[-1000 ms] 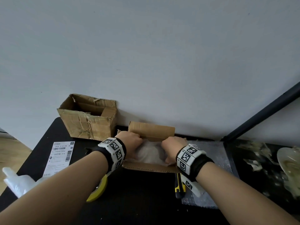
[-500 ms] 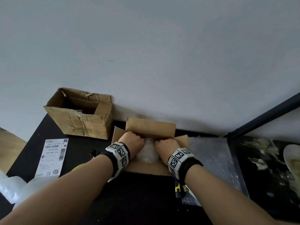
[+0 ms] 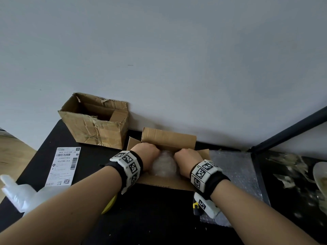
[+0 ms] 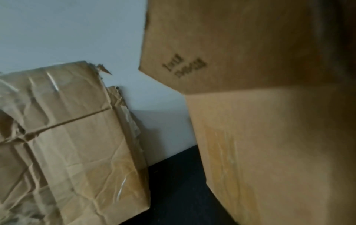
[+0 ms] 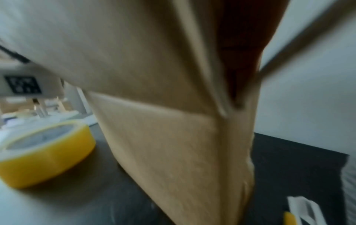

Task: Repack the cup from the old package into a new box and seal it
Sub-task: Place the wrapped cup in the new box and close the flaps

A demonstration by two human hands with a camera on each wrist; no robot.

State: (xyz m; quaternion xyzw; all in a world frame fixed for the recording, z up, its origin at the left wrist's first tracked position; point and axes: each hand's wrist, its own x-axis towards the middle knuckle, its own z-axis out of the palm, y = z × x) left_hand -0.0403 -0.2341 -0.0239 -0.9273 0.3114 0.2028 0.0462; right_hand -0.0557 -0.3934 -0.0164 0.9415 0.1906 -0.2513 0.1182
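The new cardboard box [image 3: 168, 138] stands open on the black table against the wall, its flaps spread. Inside it lies the cup as a bubble-wrapped bundle [image 3: 164, 165]. My left hand [image 3: 146, 152] holds the bundle's left side and my right hand [image 3: 187, 156] its right side. Both sets of fingers curl down into the box and are hidden. The left wrist view shows only the new box's outer wall [image 4: 269, 137] and the old box [image 4: 77, 137]. The right wrist view shows the new box's wall [image 5: 173, 152], blurred.
The torn, empty old box [image 3: 95, 128] stands at the back left. A shipping label [image 3: 65, 165] and a plastic bag [image 3: 19, 193] lie at the left. Yellow tape [image 5: 44, 152] sits near the box's front, and a bubble-wrap sheet [image 3: 233, 170] and utility knife [image 3: 196, 207] to its right.
Both hands have sunk a little deeper into the new box with the bundle between them. The head camera has shifted, so the scene sits differently in the frame.
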